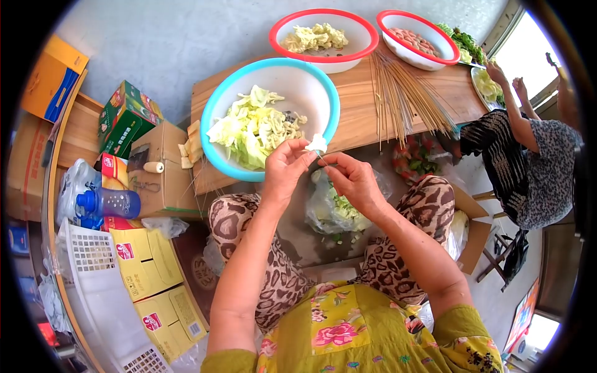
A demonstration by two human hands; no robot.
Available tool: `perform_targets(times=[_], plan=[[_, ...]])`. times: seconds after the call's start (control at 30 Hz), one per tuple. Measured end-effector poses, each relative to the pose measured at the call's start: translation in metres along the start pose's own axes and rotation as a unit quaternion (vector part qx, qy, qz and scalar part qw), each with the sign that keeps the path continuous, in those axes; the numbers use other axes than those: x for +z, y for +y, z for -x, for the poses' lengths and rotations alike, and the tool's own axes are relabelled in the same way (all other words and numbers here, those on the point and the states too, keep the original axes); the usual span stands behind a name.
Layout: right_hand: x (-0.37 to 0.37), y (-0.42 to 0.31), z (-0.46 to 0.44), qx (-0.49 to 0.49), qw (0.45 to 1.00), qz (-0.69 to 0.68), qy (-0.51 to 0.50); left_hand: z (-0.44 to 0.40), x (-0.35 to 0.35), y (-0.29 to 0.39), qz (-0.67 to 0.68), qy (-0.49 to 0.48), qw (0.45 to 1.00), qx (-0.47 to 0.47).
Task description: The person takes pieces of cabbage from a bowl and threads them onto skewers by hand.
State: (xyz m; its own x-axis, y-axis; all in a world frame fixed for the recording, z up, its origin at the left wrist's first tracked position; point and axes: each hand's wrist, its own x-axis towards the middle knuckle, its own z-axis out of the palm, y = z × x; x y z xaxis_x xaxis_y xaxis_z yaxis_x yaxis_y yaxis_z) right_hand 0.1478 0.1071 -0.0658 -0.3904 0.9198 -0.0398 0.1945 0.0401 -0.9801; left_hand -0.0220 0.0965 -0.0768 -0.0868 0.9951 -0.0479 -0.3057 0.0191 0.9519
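Just past the near rim of a blue-rimmed bowl (333, 109), my two hands are close together. My left hand (286, 171) is closed, pinching a pale piece of cabbage leaf (317, 143). A thin wooden skewer (321, 158) runs from that piece toward my right hand (356, 181), whose fingers are closed on it. Loose cabbage leaves (249, 127) lie in the bowl beside some yellowish shreds (283, 127). Between my knees, a clear plastic bag (320, 208) holds chopped greens.
A bundle of skewers (407, 93) lies on the wooden table (357, 93). Red-rimmed bowls hold yellowish pieces (315, 38) and pinkish pieces (413, 42). Another person (528, 149) sits at right. Cardboard boxes (163, 168), a blue bottle (112, 202) and a white basket (93, 267) are at left.
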Motion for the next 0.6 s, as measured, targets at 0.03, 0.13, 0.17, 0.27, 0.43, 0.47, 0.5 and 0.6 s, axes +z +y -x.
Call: perform_targets(times=[0.03, 0.13, 0.17, 0.27, 0.43, 0.47, 0.5, 0.6], plan=[[0.0, 0.0, 0.0, -0.015, 0.999, 0.031, 0.005, 0.0, 0.0, -0.001, 0.0, -0.001, 1.0, -0.001], [0.001, -0.002, 0.0, -0.016, 0.999, 0.04, 0.009, -0.003, -0.002, -0.002, -0.015, 0.008, 1.0, -0.012], [0.001, -0.003, 0.0, -0.016, 0.999, 0.039, 0.01, -0.002, -0.002, -0.002, -0.014, 0.007, 1.0, -0.01], [0.0, -0.004, 0.001, -0.018, 0.999, 0.044, 0.013, -0.002, -0.003, -0.003, -0.013, 0.001, 1.0, -0.007], [-0.002, 0.0, 0.0, 0.016, 0.996, -0.087, -0.026, -0.005, 0.004, -0.003, -0.012, 0.042, 0.996, 0.076], [-0.004, 0.0, 0.0, 0.016, 0.996, -0.086, -0.026, -0.005, 0.002, -0.001, -0.005, 0.029, 0.997, 0.072], [-0.006, -0.002, 0.0, 0.029, 0.99, -0.129, -0.044, -0.006, 0.001, 0.001, 0.002, 0.016, 0.998, 0.068], [-0.009, -0.007, 0.001, 0.045, 0.98, -0.183, -0.071, -0.006, -0.007, 0.001, 0.078, -0.016, 0.997, -0.011]])
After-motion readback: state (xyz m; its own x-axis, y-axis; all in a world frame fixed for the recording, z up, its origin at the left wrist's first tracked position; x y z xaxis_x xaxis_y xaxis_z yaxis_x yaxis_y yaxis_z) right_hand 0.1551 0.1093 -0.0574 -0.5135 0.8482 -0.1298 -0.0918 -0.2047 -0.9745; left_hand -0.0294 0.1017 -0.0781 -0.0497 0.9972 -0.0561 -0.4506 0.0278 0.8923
